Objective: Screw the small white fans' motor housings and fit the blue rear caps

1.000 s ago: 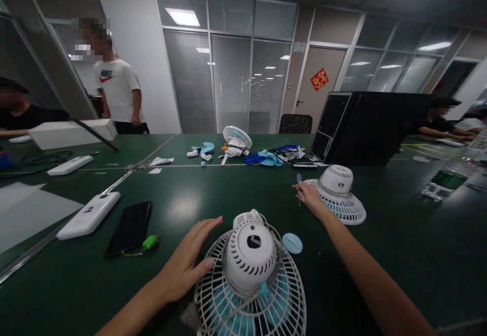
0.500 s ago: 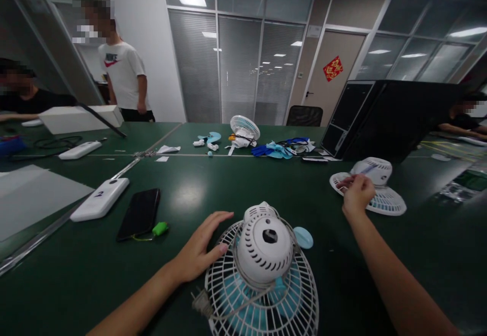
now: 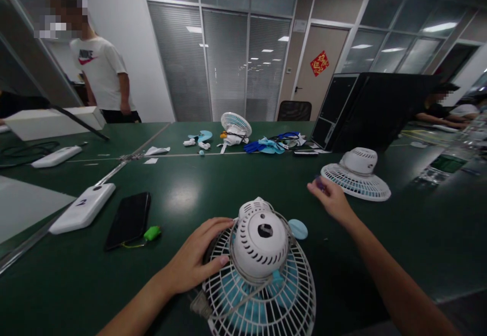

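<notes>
A white fan with light-blue blades [image 3: 261, 245] lies grille down on the green table in front of me, its cord and plug looped about it. My left hand [image 3: 196, 257] rests on the left edge of its grille, thumb and fingers apart. My right hand [image 3: 330, 198] is closed around a small dark purplish thing, too small to name, just left of a second white fan [image 3: 359, 166]. A light-blue round cap [image 3: 298, 229] lies behind the near fan's right side.
A black phone [image 3: 129, 219], a green trinket [image 3: 152, 233] and a white device marked 2 [image 3: 82, 208] lie left. Farther back are a third fan [image 3: 236, 128], blue gloves [image 3: 266, 145] and a large black case [image 3: 373, 110]. A person [image 3: 102, 72] stands back left.
My right hand has moved left and away from the second fan, with the small dark thing now showing in its fingers. The view has turned slightly right.
</notes>
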`<state>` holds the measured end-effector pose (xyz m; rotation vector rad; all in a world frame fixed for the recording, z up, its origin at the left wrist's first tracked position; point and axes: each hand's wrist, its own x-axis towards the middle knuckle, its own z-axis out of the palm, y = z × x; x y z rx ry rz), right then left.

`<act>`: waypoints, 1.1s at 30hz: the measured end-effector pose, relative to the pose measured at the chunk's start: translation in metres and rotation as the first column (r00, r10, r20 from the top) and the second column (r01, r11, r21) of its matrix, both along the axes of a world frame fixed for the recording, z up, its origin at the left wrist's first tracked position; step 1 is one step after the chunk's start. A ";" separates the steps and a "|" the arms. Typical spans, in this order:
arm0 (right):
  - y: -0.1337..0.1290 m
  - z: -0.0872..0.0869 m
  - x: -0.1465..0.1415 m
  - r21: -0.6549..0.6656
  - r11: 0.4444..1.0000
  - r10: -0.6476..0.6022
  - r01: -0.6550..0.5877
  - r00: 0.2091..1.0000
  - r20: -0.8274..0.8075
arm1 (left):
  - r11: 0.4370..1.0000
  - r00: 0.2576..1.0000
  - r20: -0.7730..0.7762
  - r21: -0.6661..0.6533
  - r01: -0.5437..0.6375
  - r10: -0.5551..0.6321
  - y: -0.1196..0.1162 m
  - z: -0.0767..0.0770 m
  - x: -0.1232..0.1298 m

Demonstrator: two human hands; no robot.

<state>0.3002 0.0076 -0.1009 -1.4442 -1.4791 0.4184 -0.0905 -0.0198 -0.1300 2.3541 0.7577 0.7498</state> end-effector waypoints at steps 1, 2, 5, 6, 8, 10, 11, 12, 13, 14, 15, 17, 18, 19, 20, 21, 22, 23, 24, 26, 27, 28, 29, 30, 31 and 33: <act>-0.015 -0.004 0.001 -0.072 0.997 0.047 -0.041 0.995 0.087 | 1.000 1.000 -0.005 -0.002 -0.003 0.003 0.000 0.000 0.000; -0.030 -0.009 0.003 -0.135 0.989 0.082 -0.060 0.984 0.160 | 1.000 1.000 -0.009 -0.006 -0.005 0.005 0.000 0.000 -0.001; -0.068 -0.027 0.015 -0.250 0.968 0.102 -0.025 0.949 0.299 | 1.000 1.000 -0.016 -0.013 -0.003 0.002 0.000 0.001 0.000; -0.077 -0.032 0.021 -0.271 0.963 0.100 -0.008 0.940 0.327 | 1.000 1.000 -0.016 -0.013 0.001 -0.001 0.000 0.000 0.000; -0.090 -0.040 0.030 -0.304 0.953 0.121 -0.001 0.918 0.378 | 1.000 1.000 -0.013 -0.010 0.013 -0.013 0.000 0.000 0.001; -0.097 -0.044 0.035 -0.332 0.943 0.167 -0.021 0.893 0.418 | 1.000 1.000 -0.009 -0.006 0.022 -0.022 0.000 -0.002 0.001; -0.098 -0.045 0.036 -0.340 0.940 0.186 -0.031 0.882 0.434 | 1.000 1.000 -0.006 -0.005 0.024 -0.024 0.000 -0.002 0.001; -0.098 -0.045 0.035 -0.342 0.939 0.196 -0.037 0.874 0.444 | 1.000 1.000 -0.004 -0.005 0.024 -0.024 0.001 -0.003 0.002; -0.097 -0.045 0.034 -0.339 0.940 0.197 -0.038 0.871 0.449 | 1.000 1.000 -0.001 -0.006 0.020 -0.020 0.001 -0.003 0.002; -0.096 -0.043 0.032 -0.333 0.942 0.195 -0.038 0.870 0.453 | 1.000 1.000 0.002 -0.008 0.017 -0.017 0.001 -0.003 0.001; -0.094 -0.041 0.030 -0.324 0.945 0.191 -0.038 0.869 0.456 | 1.000 1.000 0.005 -0.009 0.013 -0.013 0.002 -0.003 0.001; -0.091 -0.035 0.025 -0.300 0.953 0.184 -0.047 0.876 0.446 | 1.000 1.000 0.009 -0.011 0.005 -0.005 0.002 -0.002 0.000; -0.089 -0.030 0.021 -0.286 0.956 0.185 -0.061 0.885 0.427 | 1.000 1.000 0.013 -0.011 0.002 -0.001 0.003 -0.002 0.000; -0.087 -0.024 0.017 -0.269 0.960 0.188 -0.082 0.898 0.398 | 1.000 1.000 0.017 -0.011 -0.002 0.002 0.003 -0.001 0.000; -0.085 -0.017 0.012 -0.248 0.963 0.195 -0.109 0.912 0.360 | 1.000 1.000 0.019 -0.011 -0.005 0.005 0.003 -0.001 -0.001; -0.082 -0.008 0.006 -0.227 0.964 0.209 -0.141 0.925 0.316 | 1.000 1.000 0.021 -0.010 -0.009 0.009 0.003 -0.001 -0.001; -0.080 0.001 -0.001 -0.207 0.962 0.232 -0.179 0.934 0.272 | 1.000 1.000 0.021 -0.009 -0.013 0.013 0.003 -0.001 -0.001; -0.077 0.011 -0.008 -0.187 0.958 0.260 -0.219 0.937 0.232 | 1.000 1.000 0.021 -0.007 -0.016 0.016 0.003 -0.001 -0.001; -0.075 0.021 -0.016 -0.166 0.950 0.294 -0.263 0.935 0.200 | 1.000 1.000 0.022 -0.004 -0.019 0.019 0.003 0.000 0.000; -0.069 0.042 -0.033 -0.097 0.922 0.387 -0.376 0.907 0.164 | 1.000 0.999 0.029 0.003 -0.026 0.025 0.003 0.000 0.000; -0.066 0.052 -0.042 -0.046 0.895 0.446 -0.445 0.880 0.165 | 1.000 0.999 0.035 0.007 -0.028 0.028 0.003 0.000 0.000; -0.063 0.062 -0.050 0.010 0.858 0.504 -0.514 0.845 0.177 | 0.999 0.999 0.041 0.011 -0.031 0.030 0.003 0.001 0.000; -0.059 0.071 -0.059 0.061 0.812 0.560 -0.580 0.805 0.194 | 0.999 0.998 0.049 0.016 -0.035 0.034 0.003 0.001 0.000; -0.055 0.079 -0.068 0.097 0.765 0.609 -0.636 0.765 0.209 | 0.999 0.998 0.057 0.021 -0.038 0.037 0.003 0.002 -0.001; -0.051 0.086 -0.077 0.118 0.727 0.646 -0.677 0.732 0.219 | 0.999 0.997 0.068 0.029 -0.042 0.040 0.003 0.002 -0.001; -0.044 0.097 -0.093 0.104 0.694 0.680 -0.713 0.696 0.230 | 0.997 0.993 0.101 0.052 -0.061 0.055 0.003 0.005 0.000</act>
